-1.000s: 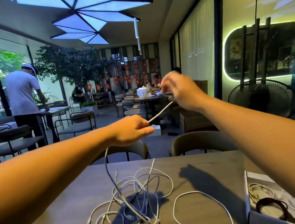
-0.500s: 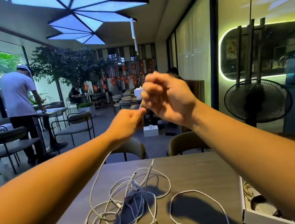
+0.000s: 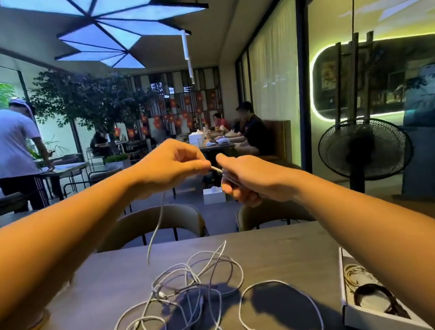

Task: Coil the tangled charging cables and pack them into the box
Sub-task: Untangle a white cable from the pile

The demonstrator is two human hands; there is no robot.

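Okay, left hand and right hand both pinch the cable — its long tail dangles toward 6 o'clock off the left hand's grip.

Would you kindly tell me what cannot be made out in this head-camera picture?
Head view:
- White cardboard box: right part hidden by the right forearm, near end cut by the bottom edge, so its contents show only partly.
- Thin white cable pinched by the left hand: how much is gathered in the right hand is hidden by its curled fingers.
- Tangle of white cables on the table: overlapping strands hide their number.
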